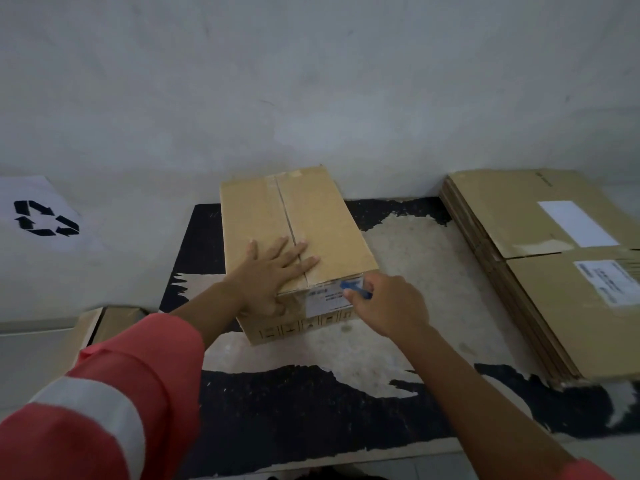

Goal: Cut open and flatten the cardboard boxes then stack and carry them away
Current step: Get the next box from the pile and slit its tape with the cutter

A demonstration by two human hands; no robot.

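Note:
A closed brown cardboard box (pixel 311 216) stands on a worn black mat (pixel 294 407) near the wall, with a taped seam running down its top. My left hand (pixel 273 268) lies flat on the near part of the top, fingers straight and spread across the seam. My right hand (pixel 388 303) grips a small blue cutter (pixel 355 289). The cutter's tip sits at the box's near top edge, by a white label on the front face.
A stack of flattened cardboard boxes (pixel 540 258) lies at the right, reaching the wall. Another cardboard piece (pixel 104 327) lies at the left by a pale flat surface. A white sheet with a recycling symbol (pixel 45 218) sits at the far left. The wall rises right behind the box.

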